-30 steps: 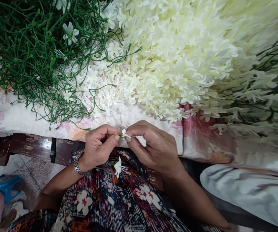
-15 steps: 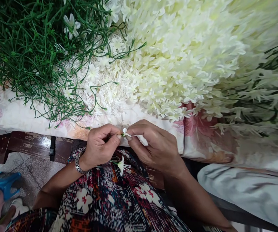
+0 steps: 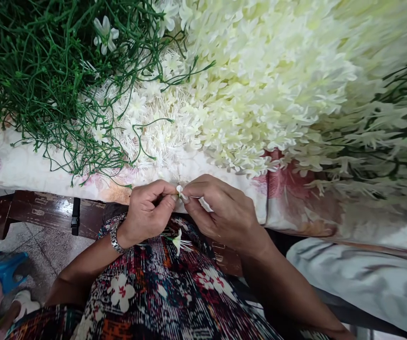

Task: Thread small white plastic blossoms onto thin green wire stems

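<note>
Between my two hands, at the table's front edge, is a small white artificial flower (image 3: 180, 190), mostly covered by fingertips. My left hand (image 3: 150, 208), with a metal watch on its wrist, pinches the flower's green stem end. Thumb and forefinger of my right hand (image 3: 221, 208) are closed on its white petals. Below the hands a second white flower (image 3: 178, 243) with long white stamens hangs over my patterned clothing; its green stem runs up toward my left hand, and how it is held is hidden.
A heap of green plastic stems (image 3: 55, 80) lies at the left of the table. Beside it are white stamen pieces (image 3: 154, 127) and a large pile of cream petals (image 3: 260, 85). Finished-looking flowers with stems (image 3: 384, 123) lie right. A blue stool (image 3: 7, 269) stands on the floor.
My right fingertips have closed in against the left ones, covering more of the small flower. The thin white strands that stuck out by the right fingers no longer show.
</note>
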`<state>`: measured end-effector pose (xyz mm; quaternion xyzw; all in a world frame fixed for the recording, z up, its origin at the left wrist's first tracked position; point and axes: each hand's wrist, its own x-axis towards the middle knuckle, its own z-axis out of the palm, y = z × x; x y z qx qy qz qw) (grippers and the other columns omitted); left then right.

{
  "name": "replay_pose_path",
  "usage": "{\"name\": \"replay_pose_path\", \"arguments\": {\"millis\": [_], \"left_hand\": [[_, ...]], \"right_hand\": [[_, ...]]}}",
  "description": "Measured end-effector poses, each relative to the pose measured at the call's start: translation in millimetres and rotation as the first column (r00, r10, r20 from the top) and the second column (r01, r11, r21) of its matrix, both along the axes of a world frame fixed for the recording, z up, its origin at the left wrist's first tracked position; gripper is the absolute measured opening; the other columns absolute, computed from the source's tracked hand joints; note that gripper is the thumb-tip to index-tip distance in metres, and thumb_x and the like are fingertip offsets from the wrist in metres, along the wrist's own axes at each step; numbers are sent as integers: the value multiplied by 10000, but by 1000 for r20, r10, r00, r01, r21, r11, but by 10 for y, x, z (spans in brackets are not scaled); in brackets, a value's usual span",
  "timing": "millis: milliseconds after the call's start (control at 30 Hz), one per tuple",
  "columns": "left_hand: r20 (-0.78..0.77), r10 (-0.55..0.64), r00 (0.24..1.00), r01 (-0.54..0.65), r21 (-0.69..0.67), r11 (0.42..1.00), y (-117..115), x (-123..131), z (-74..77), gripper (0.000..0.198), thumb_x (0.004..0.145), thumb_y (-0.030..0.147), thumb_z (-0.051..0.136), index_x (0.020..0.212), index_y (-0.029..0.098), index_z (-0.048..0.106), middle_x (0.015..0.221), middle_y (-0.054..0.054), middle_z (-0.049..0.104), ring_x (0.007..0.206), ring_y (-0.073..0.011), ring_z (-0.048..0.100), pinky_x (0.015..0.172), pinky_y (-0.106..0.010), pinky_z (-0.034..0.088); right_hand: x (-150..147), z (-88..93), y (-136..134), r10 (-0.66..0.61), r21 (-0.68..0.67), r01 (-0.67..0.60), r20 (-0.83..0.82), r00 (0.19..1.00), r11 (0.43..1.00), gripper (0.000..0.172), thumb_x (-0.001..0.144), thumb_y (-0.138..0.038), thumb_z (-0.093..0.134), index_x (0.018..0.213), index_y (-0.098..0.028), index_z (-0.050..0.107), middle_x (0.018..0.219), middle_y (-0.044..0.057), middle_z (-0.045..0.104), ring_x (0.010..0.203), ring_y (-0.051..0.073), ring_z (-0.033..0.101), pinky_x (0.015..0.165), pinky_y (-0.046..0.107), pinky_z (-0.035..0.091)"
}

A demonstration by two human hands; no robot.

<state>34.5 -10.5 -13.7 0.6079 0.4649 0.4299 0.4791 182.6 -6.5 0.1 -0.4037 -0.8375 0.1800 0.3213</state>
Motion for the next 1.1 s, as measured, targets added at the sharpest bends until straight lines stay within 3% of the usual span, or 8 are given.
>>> {"name": "replay_pose_path", "arguments": {"millis": [133, 300, 400, 533, 733, 800, 967, 1100], "left_hand": [[39, 7, 999, -6, -31, 999, 0, -9, -13, 80, 728, 120, 496, 662, 134, 540, 521, 39, 471, 469, -50, 409, 445, -153, 343], [167, -13, 986, 24, -64, 998, -9, -37, -34, 63, 743, 154, 514, 711, 140, 566, 582, 17, 520, 519, -66, 463, 483, -165, 382], [196, -7, 981, 18, -53, 998, -18, -44, -36, 76, 744, 165, 519, 694, 139, 569, 591, 12, 519, 524, -70, 468, 479, -167, 385], [164, -10, 986, 17, -41, 999, -29, -37, -34, 78, 747, 162, 512, 711, 136, 576, 611, 0, 531, 540, -78, 481, 496, -178, 395], [108, 2, 994, 0, -19, 1000, -42, -21, -30, 55, 732, 138, 518, 733, 134, 573, 623, -2, 541, 552, -83, 491, 511, -187, 400], [84, -7, 996, 8, -4, 1000, -42, -16, -25, 52, 729, 126, 517, 725, 132, 568, 617, -1, 541, 552, -84, 495, 516, -189, 403], [13, -53, 999, 52, 97, 994, -36, -3, -21, 77, 726, 84, 499, 720, 135, 557, 610, 1, 538, 563, -81, 499, 534, -196, 407], [-50, -56, 997, 65, 187, 980, -28, 0, -28, 92, 724, 69, 490, 736, 139, 550, 622, 3, 544, 563, -76, 497, 537, -198, 409]], "right_hand": [[-10, 16, 1, -20, -7, 19, -30, 999, 1000, 138, 754, -72, 453, 850, -170, 468, 695, 21, 545, 680, 109, 515, 595, 235, 447], [77, 116, -23, -30, -157, -1, -198, 980, 988, 235, 716, -142, 552, 944, -170, 501, 796, 36, 566, 738, 119, 535, 635, 255, 457], [128, 171, -50, -59, -131, 26, -255, 965, 991, 288, 686, -154, 583, 963, -178, 511, 825, 40, 554, 765, 137, 534, 645, 278, 457], [113, 173, -73, -42, -21, 39, -168, 985, 999, 250, 667, -85, 575, 900, -167, 535, 783, 37, 544, 723, 124, 520, 612, 259, 453], [69, 113, -67, -64, -6, 63, -94, 994, 998, 182, 692, -59, 534, 850, -150, 544, 734, 38, 548, 695, 115, 508, 605, 253, 444], [76, 114, -59, -60, -42, 55, -109, 992, 998, 163, 702, -63, 524, 841, -144, 544, 741, 42, 549, 703, 111, 509, 612, 249, 444], [114, 146, -12, -24, -309, -38, -194, 981, 950, 107, 730, -98, 499, 798, -169, 541, 700, 8, 540, 649, 85, 503, 569, 220, 432], [127, 153, 18, -22, -332, -44, -193, 981, 942, 96, 728, -89, 492, 761, -166, 538, 663, -1, 530, 617, 75, 492, 551, 209, 416]]}}
